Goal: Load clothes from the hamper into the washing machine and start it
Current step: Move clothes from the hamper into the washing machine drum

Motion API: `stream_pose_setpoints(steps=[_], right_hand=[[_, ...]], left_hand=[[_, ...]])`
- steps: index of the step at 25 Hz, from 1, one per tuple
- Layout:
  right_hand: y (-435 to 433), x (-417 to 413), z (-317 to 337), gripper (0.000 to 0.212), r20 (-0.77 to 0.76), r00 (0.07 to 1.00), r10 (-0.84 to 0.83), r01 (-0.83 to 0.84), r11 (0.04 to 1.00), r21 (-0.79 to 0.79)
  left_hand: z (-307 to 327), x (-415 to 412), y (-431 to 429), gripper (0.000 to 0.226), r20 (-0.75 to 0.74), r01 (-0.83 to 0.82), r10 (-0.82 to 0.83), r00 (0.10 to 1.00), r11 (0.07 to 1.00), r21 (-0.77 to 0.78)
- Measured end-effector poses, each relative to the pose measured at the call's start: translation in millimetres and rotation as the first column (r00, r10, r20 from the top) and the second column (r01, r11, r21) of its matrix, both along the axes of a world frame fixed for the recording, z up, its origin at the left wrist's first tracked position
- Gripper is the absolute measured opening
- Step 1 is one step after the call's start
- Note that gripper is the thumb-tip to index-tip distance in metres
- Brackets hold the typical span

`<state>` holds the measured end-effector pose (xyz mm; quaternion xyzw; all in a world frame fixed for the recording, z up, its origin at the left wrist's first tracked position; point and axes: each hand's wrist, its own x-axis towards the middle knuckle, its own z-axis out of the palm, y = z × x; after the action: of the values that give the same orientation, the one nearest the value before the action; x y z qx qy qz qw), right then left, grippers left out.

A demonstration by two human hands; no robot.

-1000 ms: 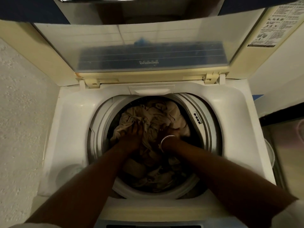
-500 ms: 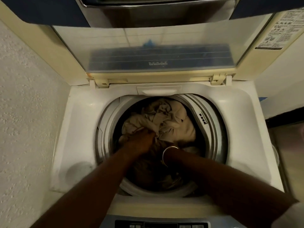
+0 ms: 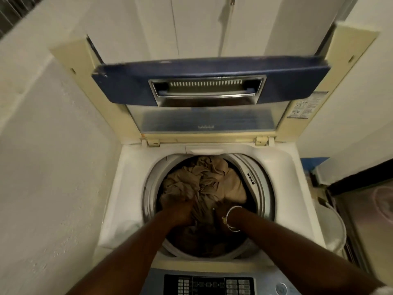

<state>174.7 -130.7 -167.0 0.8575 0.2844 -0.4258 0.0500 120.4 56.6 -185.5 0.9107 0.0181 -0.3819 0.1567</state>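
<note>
Both hands are deep in the drum (image 3: 148,194) of the washing machine (image 3: 119,188), lower centre. The left hand (image 3: 180,211) curls its fingers into the beige clothes (image 3: 202,182). The right hand (image 3: 220,216) is buried, so I cannot tell its grip. Its bracelet (image 3: 232,218) could snag cloth, and the high heap might unbalance the wash. The raised lid (image 3: 208,86) hangs above, with the control panel (image 3: 208,284) at bottom edge.

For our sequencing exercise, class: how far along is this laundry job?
Done: crumpled beige clothes fill the round steel drum. In hand: the left hand and right hand are down among them. Left: the clear-windowed lid stands open and the dark button panel is untouched.
</note>
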Motion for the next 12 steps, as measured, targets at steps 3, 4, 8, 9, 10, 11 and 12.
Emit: stream_pose_setpoints(steps=[3,4,8,9,10,11,12], right_hand=[[2.4,-6.4,30.9,0.047,0.045,0.998,-0.048,0.043,0.994,0.104],[1.6,-6.9,43.6,0.046,0.092,0.994,-0.058,0.047,0.991,0.122],[7.4,-13.7,78.0,0.04,0.173,0.893,-0.416,0.353,0.884,0.306],[4.9,-10.4,62.8,0.046,0.14,0.851,-0.506,0.428,0.823,0.374],[2.5,-9.5,54.2,0.052,0.092,0.793,-0.602,0.509,0.738,0.442],[1.9,-10.6,60.5,0.053,0.031,0.732,-0.681,0.588,0.653,0.477],[0.8,-16.6,77.3,0.049,-0.022,0.69,-0.724,0.629,0.583,0.514]], left_hand=[[19.1,-9.6,-1.7,0.11,0.114,-0.086,0.102,0.988,0.986,-0.141],[28.0,-10.2,-0.6,0.111,0.153,-0.113,0.141,0.978,0.978,-0.177],[66.1,-21.5,-6.6,0.07,0.28,-0.206,0.283,0.917,0.94,-0.273],[78.4,-28.1,-9.5,0.059,0.293,-0.219,0.307,0.905,0.929,-0.297],[86.1,-33.6,-10.2,0.048,0.302,-0.216,0.31,0.901,0.926,-0.309],[92.1,-36.8,-11.6,0.042,0.339,-0.224,0.333,0.88,0.92,-0.32],[96.5,-40.6,-13.8,0.038,0.365,-0.242,0.358,0.86,0.914,-0.325]])
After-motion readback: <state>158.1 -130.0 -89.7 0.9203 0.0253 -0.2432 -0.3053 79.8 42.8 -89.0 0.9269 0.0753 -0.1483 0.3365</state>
